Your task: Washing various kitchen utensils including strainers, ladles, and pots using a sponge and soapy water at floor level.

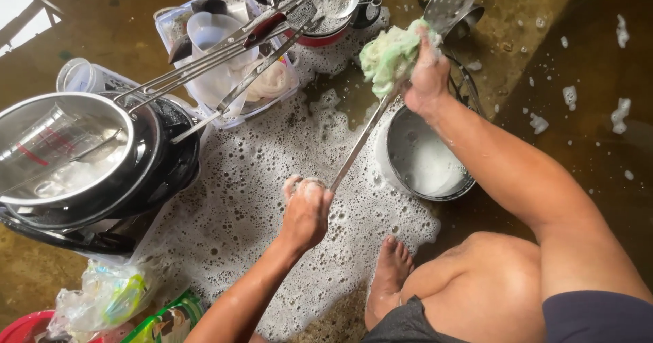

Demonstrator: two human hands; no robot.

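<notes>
Wet brown floor (585, 111) lay under white foam. Long silver metal skimmer spoon (381, 105) slanted from near-left up to far-right. Left hand (306, 210) gripped handle end tight. Right hand (425, 77), nearer spoon bowl, squeezed soapy green sponge (388, 54) against it, above round steel pot (425, 159).

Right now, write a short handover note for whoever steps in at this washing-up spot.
Left hand: grip closed on the end of the long metal skimmer handle.
Right hand: presses a soapy green sponge against the handle just below the perforated skimmer head.
Below: a pot holding sudsy water, on the wet, foam-covered floor.
Left: stacked metal bowls and a plastic tub with utensils laid across it.
Skimmer is mid-scrub, not rinsed.
</notes>
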